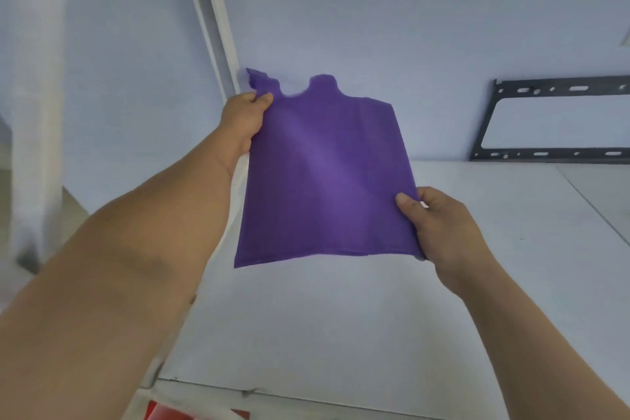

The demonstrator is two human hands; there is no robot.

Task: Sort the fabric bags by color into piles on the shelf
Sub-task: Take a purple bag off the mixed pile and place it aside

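A flat purple fabric bag (324, 174) with two short handles at its top hangs spread out just above the white shelf board (341, 317). My left hand (242, 123) pinches the bag's upper left corner beside the left handle. My right hand (439, 225) grips the bag's lower right edge, thumb on top. The bag's lower left corner hangs free. No other bags show on the shelf.
A white upright post (218, 20) rises at the shelf's left rear corner, close to my left hand. A black metal bracket (545, 123) leans on the wall at the back right. Something red (160, 414) shows below the shelf's front edge.
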